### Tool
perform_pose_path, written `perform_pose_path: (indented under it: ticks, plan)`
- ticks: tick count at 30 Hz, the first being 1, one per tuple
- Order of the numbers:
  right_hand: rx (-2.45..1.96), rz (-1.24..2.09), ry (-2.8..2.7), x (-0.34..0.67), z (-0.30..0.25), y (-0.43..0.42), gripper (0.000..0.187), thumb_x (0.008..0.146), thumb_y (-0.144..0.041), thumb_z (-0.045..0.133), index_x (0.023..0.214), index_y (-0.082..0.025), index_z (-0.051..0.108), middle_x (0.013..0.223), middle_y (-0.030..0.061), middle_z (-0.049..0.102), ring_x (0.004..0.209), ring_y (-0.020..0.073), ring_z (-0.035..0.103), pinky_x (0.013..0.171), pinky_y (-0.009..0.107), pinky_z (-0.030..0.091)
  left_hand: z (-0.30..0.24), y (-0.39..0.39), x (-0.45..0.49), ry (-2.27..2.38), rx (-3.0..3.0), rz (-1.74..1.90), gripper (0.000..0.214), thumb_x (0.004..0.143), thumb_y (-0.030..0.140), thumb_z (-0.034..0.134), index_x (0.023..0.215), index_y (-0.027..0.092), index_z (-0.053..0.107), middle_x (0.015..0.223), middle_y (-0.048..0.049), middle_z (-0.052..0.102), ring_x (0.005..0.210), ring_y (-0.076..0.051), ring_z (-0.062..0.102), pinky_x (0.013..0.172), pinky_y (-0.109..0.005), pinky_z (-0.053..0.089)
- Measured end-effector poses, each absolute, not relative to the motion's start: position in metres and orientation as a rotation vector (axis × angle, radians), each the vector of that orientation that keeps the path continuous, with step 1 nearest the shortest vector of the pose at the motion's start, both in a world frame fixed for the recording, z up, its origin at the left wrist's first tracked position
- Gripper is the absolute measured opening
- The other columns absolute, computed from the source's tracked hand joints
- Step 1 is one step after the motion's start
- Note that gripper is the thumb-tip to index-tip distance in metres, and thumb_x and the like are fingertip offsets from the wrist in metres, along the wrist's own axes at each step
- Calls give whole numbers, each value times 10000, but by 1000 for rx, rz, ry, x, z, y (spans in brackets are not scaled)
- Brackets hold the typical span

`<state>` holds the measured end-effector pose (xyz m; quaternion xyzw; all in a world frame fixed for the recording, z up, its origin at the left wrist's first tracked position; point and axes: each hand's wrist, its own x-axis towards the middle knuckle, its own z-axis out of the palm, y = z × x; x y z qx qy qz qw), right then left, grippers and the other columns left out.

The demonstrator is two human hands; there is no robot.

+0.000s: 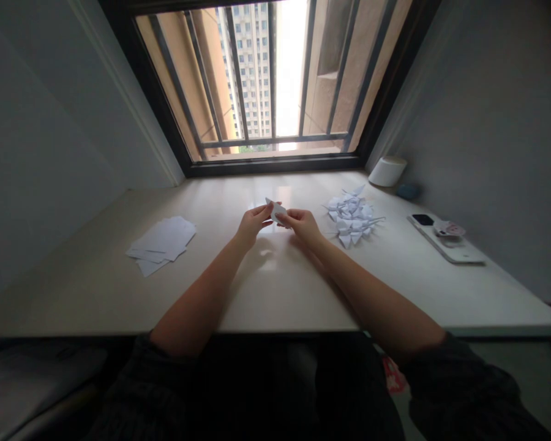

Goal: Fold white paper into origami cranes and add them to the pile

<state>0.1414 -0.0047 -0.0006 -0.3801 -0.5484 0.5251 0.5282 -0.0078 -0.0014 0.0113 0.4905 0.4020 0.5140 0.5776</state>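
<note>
A small piece of folded white paper [278,212] is held up between both hands, above the middle of the table. My left hand [252,223] pinches its left side between thumb and fingers. On the other side, my right hand [302,223] grips it with the thumb laid over its front. The paper comes to a point at its upper left; its finer folds are too small to make out. To the right of my hands lies a heap of folded white paper figures [352,214], with thin pointed ends sticking out.
A loose stack of white paper sheets [163,242] lies on the white table [275,294] at the left. At the right are a phone [445,240], a white cup-like object [388,171] and a dark rounded object [408,191]. A barred window [275,164] stands behind the table.
</note>
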Motion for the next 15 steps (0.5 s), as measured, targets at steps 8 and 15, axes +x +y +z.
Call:
perform_pose_path:
  ticks: [8,15]
  plan:
    - [-882,1231,-1400,143,-2,-4,395,630,-537,744,614,-152,658,568,7,600,541,105,487,558,259,350,9,-2,-8,972,1013,1249,476,613,528,781,946,190,753,943,-71,699,846,-163,614,794,-288,422]
    - [-916,1170,-1525,141,-7,-5,455,637,-591,710,550,-169,567,533,-17,530,542,106,464,560,262,360,12,-3,-9,1080,983,1322,412,638,522,764,908,210,755,920,-55,702,839,-165,613,756,-273,428]
